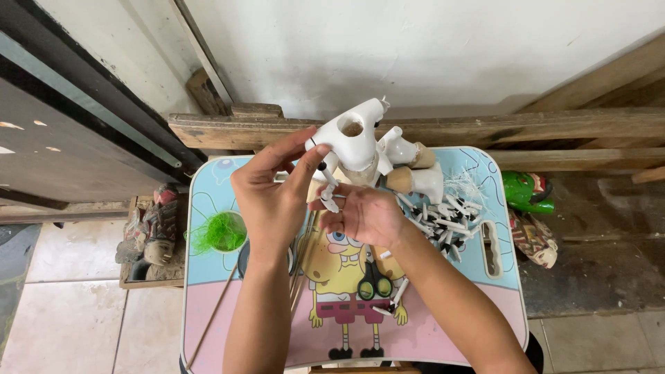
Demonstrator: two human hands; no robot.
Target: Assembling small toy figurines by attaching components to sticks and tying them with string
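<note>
My left hand (271,197) grips a white painted wooden figure (355,138) with a round hole in its top, held above the small table. My right hand (361,215) pinches a small white peg-like piece (328,197) right under the figure. Two more white wooden figures (410,166) with bare wood ends lie just behind. A pile of small black-and-white pegs (443,221) lies by my right wrist.
The small child's table (228,305) has a cartoon print in blue and pink. On it lie a tuft of green fibre (220,232), thin wooden sticks (211,318), scissors with black handles (374,287) and white fibres (465,185). Carved painted masks (528,190) lie on the floor at right, others in a box (149,228) at left.
</note>
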